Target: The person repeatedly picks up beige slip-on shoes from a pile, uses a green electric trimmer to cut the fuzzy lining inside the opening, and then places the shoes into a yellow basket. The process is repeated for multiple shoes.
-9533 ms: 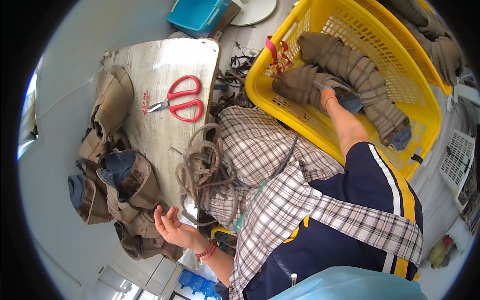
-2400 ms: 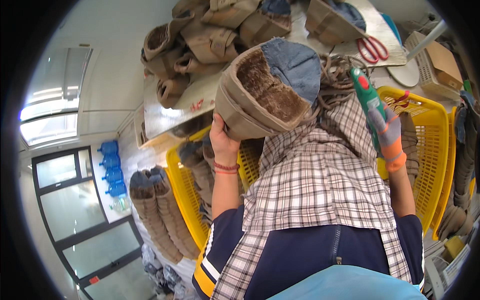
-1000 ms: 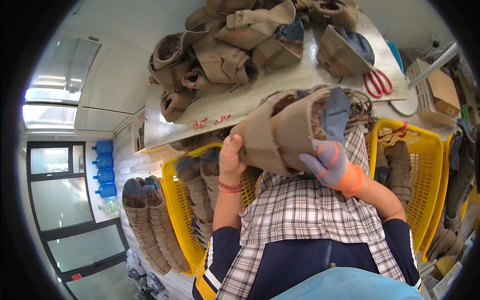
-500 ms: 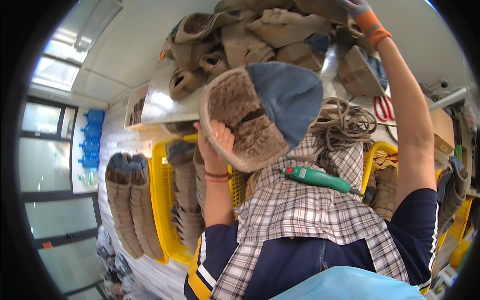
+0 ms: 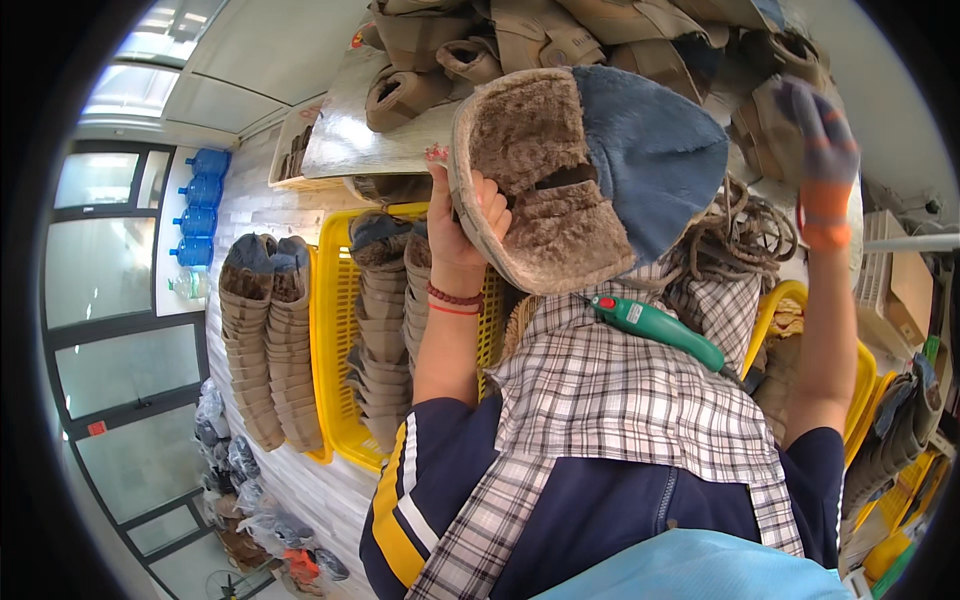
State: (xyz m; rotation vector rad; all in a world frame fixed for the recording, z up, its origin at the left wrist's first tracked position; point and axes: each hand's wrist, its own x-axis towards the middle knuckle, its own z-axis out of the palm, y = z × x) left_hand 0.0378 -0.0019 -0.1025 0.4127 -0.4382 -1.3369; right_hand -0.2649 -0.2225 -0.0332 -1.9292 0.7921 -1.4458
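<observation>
My bare left hand [image 5: 467,222] is closed on the rim of a fleece-lined shoe upper [image 5: 655,140], its brown pile and blue lining turned towards me. My right hand [image 5: 825,165], in a grey and orange glove, is raised at the right of the table. Its fingers are stretched out beside a tan shoe upper [image 5: 765,130], and I cannot tell whether they touch it. A green handheld power tool [image 5: 665,330] with a red button lies on my plaid apron [image 5: 640,410], below the held upper.
More shoe uppers [image 5: 540,35] are heaped on the table [image 5: 335,140]. Grey-brown cords [image 5: 745,240] lie bundled at the right. A yellow basket [image 5: 335,330] at my left holds stacked uppers, with further stacks [image 5: 250,330] beside it. Another yellow basket [image 5: 770,300] stands at the right.
My right hand has drawn back from the far pile, lower and closer to me. The held upper appears farther right and slightly higher as the whole view shifts.
</observation>
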